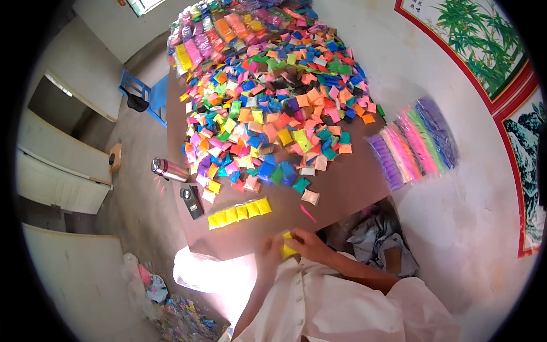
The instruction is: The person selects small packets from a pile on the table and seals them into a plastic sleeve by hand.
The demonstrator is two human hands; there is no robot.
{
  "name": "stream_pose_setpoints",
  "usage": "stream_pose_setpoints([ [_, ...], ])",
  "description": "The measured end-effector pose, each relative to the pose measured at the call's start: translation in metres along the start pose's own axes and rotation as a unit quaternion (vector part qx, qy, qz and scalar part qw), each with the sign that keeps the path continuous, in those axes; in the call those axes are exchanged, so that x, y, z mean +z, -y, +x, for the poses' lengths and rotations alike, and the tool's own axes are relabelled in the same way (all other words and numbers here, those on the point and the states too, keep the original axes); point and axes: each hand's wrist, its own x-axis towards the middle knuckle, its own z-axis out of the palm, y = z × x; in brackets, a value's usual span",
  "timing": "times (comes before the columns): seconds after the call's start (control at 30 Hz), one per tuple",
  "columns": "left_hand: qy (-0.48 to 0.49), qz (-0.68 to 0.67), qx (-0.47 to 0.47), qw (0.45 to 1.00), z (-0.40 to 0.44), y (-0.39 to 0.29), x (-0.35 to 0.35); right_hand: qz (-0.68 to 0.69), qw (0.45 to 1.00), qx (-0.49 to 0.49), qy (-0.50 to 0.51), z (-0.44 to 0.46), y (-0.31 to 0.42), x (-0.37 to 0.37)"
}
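Close to my body, at the table's near edge, both hands are at a small yellow packet (287, 245). My right hand (307, 245) is closed on its right side, with the fingers bent over it. My left hand (269, 251) is at the packet's left side, fingers curled toward it and somewhat blurred. Just beyond my hands lies a clear strip of several joined yellow packets (240, 213), flat on the brown table (228, 242). A thin pink strip (308, 213) rests to the right of it.
A big heap of loose coloured packets (273, 114) covers the table's far part, with bagged strips (228, 28) behind. A thermos (170, 169) and a black device (192, 201) stand at the left edge. Bundled coloured strips (413, 142) lie right. A blue chair (151, 97) stands left.
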Motion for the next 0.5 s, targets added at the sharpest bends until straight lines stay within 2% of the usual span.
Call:
stream_pose_setpoints([
  [0.13, -0.043, -0.029, -0.030, 0.998, -0.006, 0.035, 0.001, 0.063, 0.997, 0.039, 0.038, -0.004, 0.008, -0.008],
  [0.23, -0.033, -0.010, -0.050, 0.998, -0.008, 0.062, -0.006, 0.068, 0.997, 0.016, 0.017, 0.000, -0.007, -0.005],
  [0.3, 0.015, -0.077, -0.061, 0.995, -0.009, 0.061, -0.006, 0.049, 0.999, 0.019, 0.012, 0.002, -0.008, -0.003],
  [0.5, 0.025, -0.020, -0.015, 0.999, 0.005, 0.047, -0.035, 0.030, 0.999, 0.028, -0.004, 0.012, -0.007, 0.022],
])
